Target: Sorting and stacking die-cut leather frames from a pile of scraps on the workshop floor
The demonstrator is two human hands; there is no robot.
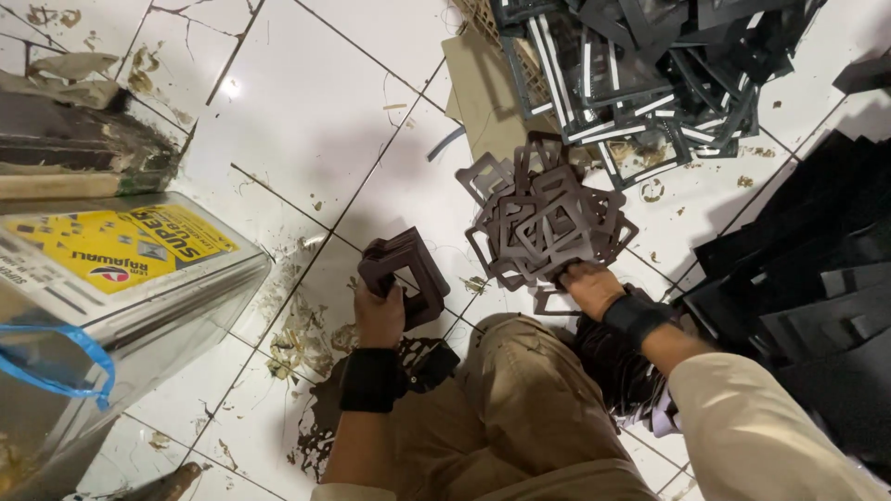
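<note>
The left hand (379, 315) grips a neat stack of dark frames (406, 274), upright on the tiled floor (306, 121). The right hand (590, 285), fingers closed, takes one from the loose pile (548, 218) just beside. Best to pull a single frame only and keep the stack's edges aligned.

A single camera, worn on the person's head, looked almost straight down at a white tiled floor (306, 111) from close above. The person's own bent knee (520, 408) filled the lower middle of the view, with the left hand (379, 315) and right hand (592, 286) just beyond it. The view reached forward to a heap of dark frames (650, 65) at the top edge, a metal tin (111, 306) at the left edge and black sheets (817, 278) at the right. There was no second view.
</note>
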